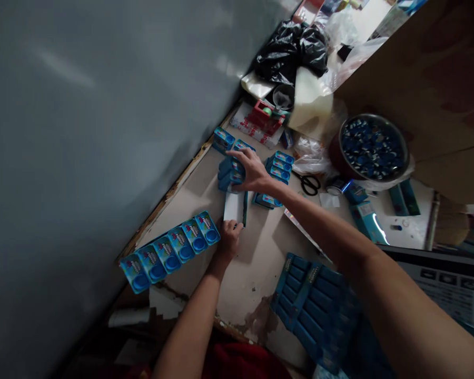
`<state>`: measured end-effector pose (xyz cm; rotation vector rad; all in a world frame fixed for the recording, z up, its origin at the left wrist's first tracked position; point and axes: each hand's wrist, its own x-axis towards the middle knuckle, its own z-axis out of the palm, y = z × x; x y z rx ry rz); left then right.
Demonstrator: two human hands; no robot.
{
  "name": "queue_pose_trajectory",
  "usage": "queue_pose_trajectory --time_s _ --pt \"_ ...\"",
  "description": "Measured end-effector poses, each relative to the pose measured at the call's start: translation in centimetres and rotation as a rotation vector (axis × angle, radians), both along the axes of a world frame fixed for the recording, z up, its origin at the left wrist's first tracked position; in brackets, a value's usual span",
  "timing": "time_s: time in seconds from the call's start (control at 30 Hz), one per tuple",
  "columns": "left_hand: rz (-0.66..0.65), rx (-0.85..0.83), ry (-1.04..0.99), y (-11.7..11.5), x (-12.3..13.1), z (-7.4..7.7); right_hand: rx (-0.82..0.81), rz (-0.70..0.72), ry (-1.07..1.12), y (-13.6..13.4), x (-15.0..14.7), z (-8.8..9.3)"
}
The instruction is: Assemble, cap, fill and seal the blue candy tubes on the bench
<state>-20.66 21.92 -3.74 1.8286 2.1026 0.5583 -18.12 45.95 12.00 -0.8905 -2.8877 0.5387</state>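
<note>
My left hand [229, 235] has its fingers closed on the near end of a small open box [234, 206], white inside, lying on the table. Over the box's far end, my right hand [250, 169] is wrapped round a small stack of blue packs [229, 175]. More blue packs [223, 139] stand just beyond that hand, and another group [280, 167] is to its right. A long row of blue blister packs [169, 251] lies left of my left hand.
A metal bowl [373, 147] of small blue pieces, black scissors [309, 184] and a red tape dispenser [265, 117] sit farther back. Stacked blue boxes [312, 300] lie near right. A grey wall [82, 131] borders the table's left edge.
</note>
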Motion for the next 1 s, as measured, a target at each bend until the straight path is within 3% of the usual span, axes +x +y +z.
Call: queue_pose_trajectory --time_s 0.17,0.43,0.57,0.63,0.73,1.0 --pt "-0.041 0.032 0.041 -0.3 -0.5 -0.1 -0.008 0.013 -0.097 -1.9 3.7 -1.9" --pt "-0.043 0.072 0.03 -0.4 -0.5 -0.7 0.069 -0.034 -0.19 -2.5 2.4 -4.5" --pt "-0.005 0.125 0.064 -0.2 -0.3 -0.5 0.041 0.009 -0.243 -2.2 2.1 -4.3" --pt "0.012 0.126 0.067 -0.2 -0.2 -0.3 0.047 -0.023 -0.208 -1.0 1.9 -3.6" --pt "0.015 0.108 0.03 -0.3 -0.1 -0.1 0.129 -0.27 -0.103 2.3 0.9 -3.0" --pt "0.022 0.11 0.006 -0.2 -0.3 -0.2 -0.016 -0.608 -0.1 10.5 -3.3 -4.7"
